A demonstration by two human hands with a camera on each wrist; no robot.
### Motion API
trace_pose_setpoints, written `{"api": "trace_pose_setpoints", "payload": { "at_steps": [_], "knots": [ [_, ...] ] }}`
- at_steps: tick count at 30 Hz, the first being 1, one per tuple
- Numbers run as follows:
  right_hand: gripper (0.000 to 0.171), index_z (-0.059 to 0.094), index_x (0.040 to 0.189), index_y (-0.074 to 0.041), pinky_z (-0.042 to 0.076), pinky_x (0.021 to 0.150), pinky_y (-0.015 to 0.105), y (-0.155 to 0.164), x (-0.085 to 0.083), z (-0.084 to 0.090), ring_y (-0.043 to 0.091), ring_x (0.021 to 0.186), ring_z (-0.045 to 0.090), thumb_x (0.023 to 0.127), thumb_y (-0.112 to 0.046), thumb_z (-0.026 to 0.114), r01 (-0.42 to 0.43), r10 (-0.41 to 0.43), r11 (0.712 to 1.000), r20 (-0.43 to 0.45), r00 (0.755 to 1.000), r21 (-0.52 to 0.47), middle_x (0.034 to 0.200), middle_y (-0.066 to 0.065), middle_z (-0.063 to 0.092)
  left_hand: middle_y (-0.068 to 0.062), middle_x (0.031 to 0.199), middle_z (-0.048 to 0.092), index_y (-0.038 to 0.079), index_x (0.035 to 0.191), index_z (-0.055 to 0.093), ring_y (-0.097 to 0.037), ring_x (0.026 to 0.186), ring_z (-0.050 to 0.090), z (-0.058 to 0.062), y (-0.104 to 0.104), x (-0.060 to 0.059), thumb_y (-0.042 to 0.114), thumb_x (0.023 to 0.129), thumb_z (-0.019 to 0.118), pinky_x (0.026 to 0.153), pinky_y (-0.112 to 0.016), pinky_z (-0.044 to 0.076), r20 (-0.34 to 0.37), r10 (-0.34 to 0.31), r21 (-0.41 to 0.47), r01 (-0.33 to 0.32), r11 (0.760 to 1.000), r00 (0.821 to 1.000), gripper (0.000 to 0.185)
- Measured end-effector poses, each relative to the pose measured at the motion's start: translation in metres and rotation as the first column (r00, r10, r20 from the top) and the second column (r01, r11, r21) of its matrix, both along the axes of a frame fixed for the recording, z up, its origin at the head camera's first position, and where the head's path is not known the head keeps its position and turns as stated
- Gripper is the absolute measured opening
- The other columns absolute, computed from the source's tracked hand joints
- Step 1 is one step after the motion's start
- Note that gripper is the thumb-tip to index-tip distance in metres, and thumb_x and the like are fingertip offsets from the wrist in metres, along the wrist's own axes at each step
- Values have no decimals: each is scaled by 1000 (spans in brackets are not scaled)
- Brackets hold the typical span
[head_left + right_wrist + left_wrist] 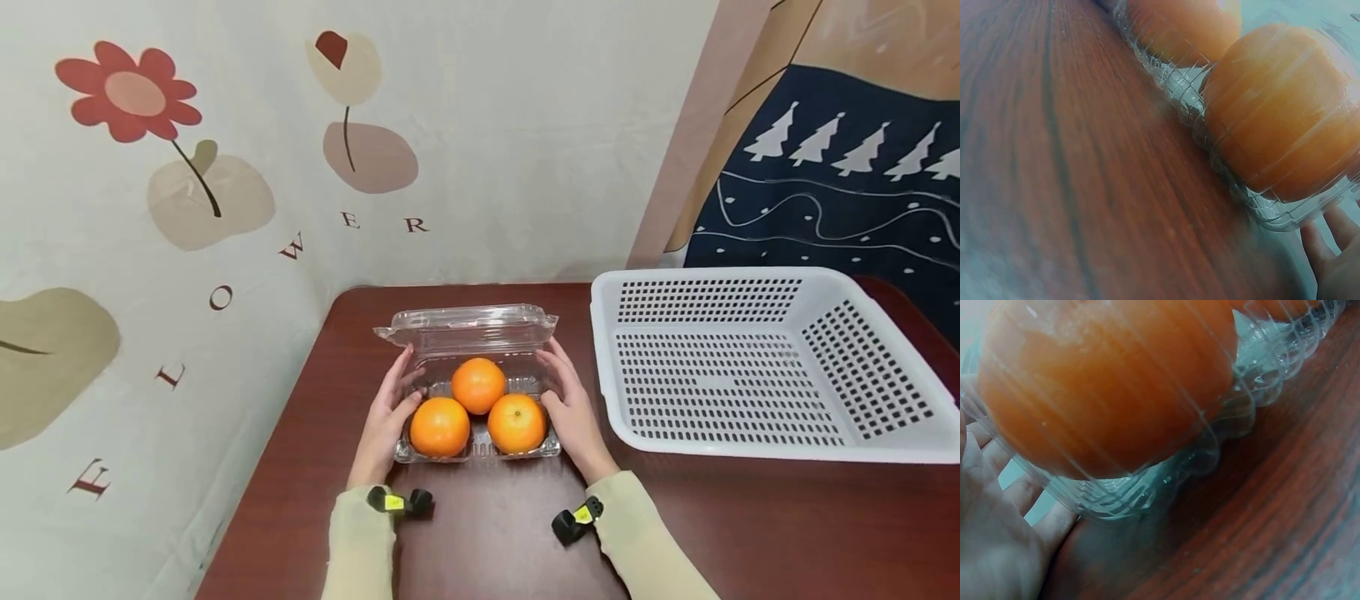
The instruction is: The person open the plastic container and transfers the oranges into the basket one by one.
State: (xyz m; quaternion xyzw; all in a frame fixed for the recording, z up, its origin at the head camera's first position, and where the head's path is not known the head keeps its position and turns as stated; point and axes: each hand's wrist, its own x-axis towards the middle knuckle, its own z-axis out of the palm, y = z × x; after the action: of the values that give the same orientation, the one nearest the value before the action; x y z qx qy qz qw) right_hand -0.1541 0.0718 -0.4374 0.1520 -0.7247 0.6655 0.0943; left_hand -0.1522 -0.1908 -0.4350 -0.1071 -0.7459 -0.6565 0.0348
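Left hand flat against left wall of clear clamshell box, fingers straight and together | right hand mirrored on right wall, steadying box | three oranges inside, lid upright | white basket right of box | box mid-table.

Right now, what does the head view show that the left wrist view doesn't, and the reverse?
Head only: the white basket right of the clear box, the box's raised lid, the right hand against the box's right side, three oranges counted in full, and the flower-print backdrop.
Left wrist only: a close look at the box's ribbed wall with the left hand's palm and fingers against it.
Both: the clear box, the left hand, the front-left orange, the dark wooden table.
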Motion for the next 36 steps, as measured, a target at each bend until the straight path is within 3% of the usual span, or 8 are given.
{"api": "trace_pose_setpoints", "payload": {
  "at_steps": [5, 14, 19, 25, 29, 36],
  "knots": [
    [52, 42, 127, 4, 34, 94, 50, -7, 0, -7, 32, 121, 38, 77, 18, 37, -14, 14, 1000, -3, 1000, -20, 146, 10, 18, -1, 146, 23, 18, 143, 22, -29, 126, 31, 3, -7, 5, 3, 91, 46, 91, -17, 38, 6, 15, -16, -15, 1000, 1000, 59],
    [43, 55, 113, -8, 38, 94, 40, -5, -11, -32, 15, 119, 43, 78, 13, 41, 21, -23, 999, 31, 999, 41, 145, -11, 19, 1, 147, 21, 19, 143, 19, -28, 128, 29, 0, -7, 7, 2, 91, 45, 92, -17, 37, 21, -5, 16, 5, 1000, 1000, 61],
    [43, 54, 113, -3, 35, 97, 44, -4, -8, -21, 20, 122, 41, 78, 16, 40, 1, -2, 1000, 34, 999, 17, 146, -7, 18, -2, 147, 19, 18, 144, 17, -31, 128, 28, 0, -6, 6, -2, 90, 43, 96, -22, 36, -5, -13, 47, 13, 999, 1000, 63],
    [47, 52, 119, 0, 30, 99, 48, -3, 1, -1, 23, 131, 25, 77, 17, 40, -6, 5, 1000, 33, 999, 29, 147, 2, 17, -6, 148, 14, 13, 144, 12, -33, 129, 24, 0, -4, 4, -9, 89, 39, 101, -40, 29, -16, -61, 81, 62, 995, 998, 65],
    [48, 50, 121, 1, 28, 100, 49, 0, 1, 1, 24, 132, 22, 77, 16, 39, -18, 17, 999, 43, 999, 29, 148, 5, 16, -4, 149, 10, 12, 144, 9, -33, 131, 20, 2, -1, 3, -13, 88, 34, 102, -49, 21, -11, -101, 102, 101, 990, 995, 66],
    [50, 52, 120, -4, 29, 99, 48, 2, -1, 1, 25, 130, 26, 77, 16, 39, -24, 23, 1000, 42, 999, 16, 148, 4, 16, -4, 149, 8, 11, 144, 7, -33, 131, 18, 3, 2, 2, -14, 87, 32, 102, -49, 21, -16, -114, 108, 115, 988, 993, 67]
  ]
}}
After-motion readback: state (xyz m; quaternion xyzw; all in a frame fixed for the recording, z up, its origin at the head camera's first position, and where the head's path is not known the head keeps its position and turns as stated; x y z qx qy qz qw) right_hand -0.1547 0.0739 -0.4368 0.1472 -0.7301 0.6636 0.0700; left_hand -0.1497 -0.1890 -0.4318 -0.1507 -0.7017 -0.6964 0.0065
